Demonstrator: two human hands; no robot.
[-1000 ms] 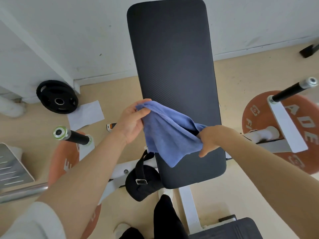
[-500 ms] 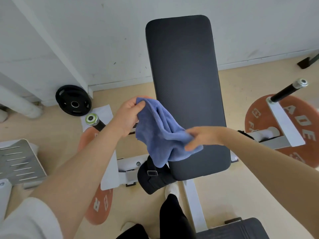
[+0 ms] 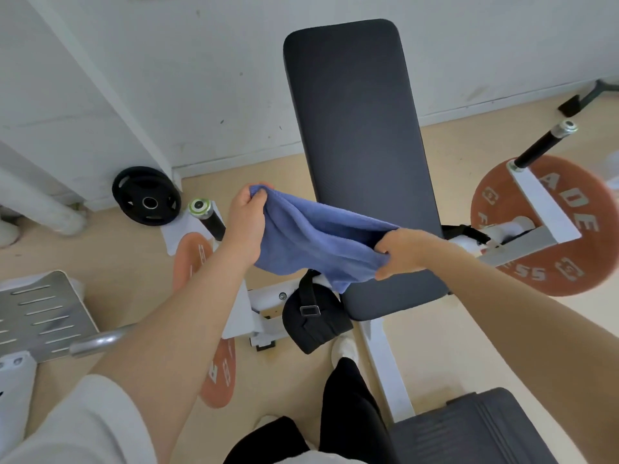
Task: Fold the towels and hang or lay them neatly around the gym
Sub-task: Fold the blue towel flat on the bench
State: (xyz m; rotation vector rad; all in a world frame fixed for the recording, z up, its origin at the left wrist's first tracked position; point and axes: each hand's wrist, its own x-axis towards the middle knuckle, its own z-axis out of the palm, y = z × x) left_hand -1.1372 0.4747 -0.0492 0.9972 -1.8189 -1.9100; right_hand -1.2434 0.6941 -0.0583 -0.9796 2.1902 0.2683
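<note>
1. Evidently mid-fold, the person held a blue towel [image 3: 315, 242] in the air over the near end of the black bench pad [image 3: 361, 155], not resting on it.
2. The left hand [image 3: 246, 222] pinched one bunched end just left of the pad, fingers curled over the cloth with the thumb beneath; the right hand [image 3: 407, 251] gripped the other end over the pad's near right part, fingers closed round the fabric.
3. Between the hands the towel sagged in loose folds, and a corner hung down off the pad's near left edge.
4. Likely risk: with both ends bunched rather than held by the corners, the edges might not line up, giving a crooked fold.
5. Likely risk: the hanging corner could brush or catch on the black cap [image 3: 313, 316] hanging just below the pad's near left corner.
6. A weak pinch on either side would probably drop one end to the floor beside the pad.
7. Left of the pad stood a green-capped bar end [image 3: 199, 206] and a black weight plate [image 3: 146, 195] against the wall; right of it, an orange plate [image 3: 569, 236] on a white frame.
8. Nothing lay on the pad's surface, so it seemed a free place to lay the towel.
</note>
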